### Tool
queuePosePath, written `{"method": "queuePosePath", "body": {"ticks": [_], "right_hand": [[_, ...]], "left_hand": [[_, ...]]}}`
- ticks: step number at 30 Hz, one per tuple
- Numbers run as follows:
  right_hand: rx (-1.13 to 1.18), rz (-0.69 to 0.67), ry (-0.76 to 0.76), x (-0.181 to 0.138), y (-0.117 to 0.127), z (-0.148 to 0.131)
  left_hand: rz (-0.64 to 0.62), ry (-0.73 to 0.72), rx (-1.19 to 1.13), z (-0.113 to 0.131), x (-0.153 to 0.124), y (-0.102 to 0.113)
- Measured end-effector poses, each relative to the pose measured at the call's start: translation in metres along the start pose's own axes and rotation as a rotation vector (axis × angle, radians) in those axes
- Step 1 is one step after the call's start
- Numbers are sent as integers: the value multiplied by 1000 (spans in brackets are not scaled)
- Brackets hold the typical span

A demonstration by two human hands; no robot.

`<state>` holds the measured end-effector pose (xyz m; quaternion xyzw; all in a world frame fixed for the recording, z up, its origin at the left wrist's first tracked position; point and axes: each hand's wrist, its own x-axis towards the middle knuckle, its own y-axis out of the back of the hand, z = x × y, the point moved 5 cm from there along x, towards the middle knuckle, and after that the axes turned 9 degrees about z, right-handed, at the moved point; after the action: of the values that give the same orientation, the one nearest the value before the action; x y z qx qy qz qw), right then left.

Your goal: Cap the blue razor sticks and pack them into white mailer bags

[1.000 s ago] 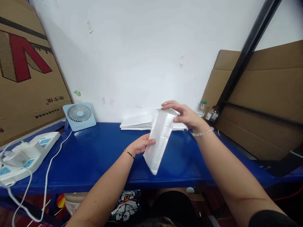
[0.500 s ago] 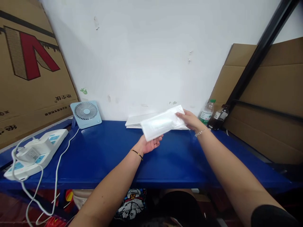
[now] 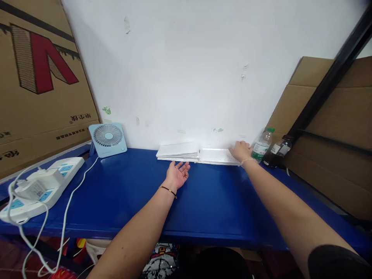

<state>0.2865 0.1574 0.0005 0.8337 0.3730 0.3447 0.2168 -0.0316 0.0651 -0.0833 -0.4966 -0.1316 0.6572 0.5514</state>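
A change is noted at the hands: half a second earlier, a thin white padded envelope of shiny plastic was held raised between them; now nothing is held up. The envelope is judged to have been laid on the right-hand flat stack of white padded envelopes (image 3: 218,155), at the back of the blue smooth-topped table (image 3: 130,193), against the white wall (image 3: 180,77).

The left hand (image 3: 177,176) is turned palm up, with fingers loosely spread and nothing gripped; it is positioned just in front of the left-hand flat stack of white padded envelopes (image 3: 178,151). The right hand (image 3: 241,151) is placed at the right end of the right-hand stack, near the clear plastic bottle with a green cap (image 3: 261,146). Its fingertips are partly hidden, so whether an envelope edge is gripped cannot be told.

The two stacks are set side by side, their near edges roughly aligned. By this change, the handling of one envelope is judged complete or nearly so; final release by the right hand cannot be confirmed.
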Motion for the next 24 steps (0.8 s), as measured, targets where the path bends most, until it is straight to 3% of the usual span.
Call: {"method": "queuePosePath", "body": {"ticks": [1,4,7,10,14,18,21,24], "right_hand": [[-154,19,192,-7,-4,-22],[-269,-224,702,-51,-39,-83],[-338,-173,1012,-94,-62,-127],[-430,-112,1040,-115,-72,-142],[-237,-115,1058,-133,-49,-131],[77,-336,1140,-165,-13,-94],[133,-520,1128,-188,1,-66],[158,-603,1050,-198,3,-52]], "left_hand": [[0,0,3,0,1,0],[4,3,7,-1,2,2],[3,-9,5,1,1,2],[13,-44,18,5,-2,3],[53,-110,11,8,-7,0],[57,-310,-132,18,-14,-6],[-47,-392,-232,23,-18,-12],[-15,-401,-222,22,-18,-10]]}}
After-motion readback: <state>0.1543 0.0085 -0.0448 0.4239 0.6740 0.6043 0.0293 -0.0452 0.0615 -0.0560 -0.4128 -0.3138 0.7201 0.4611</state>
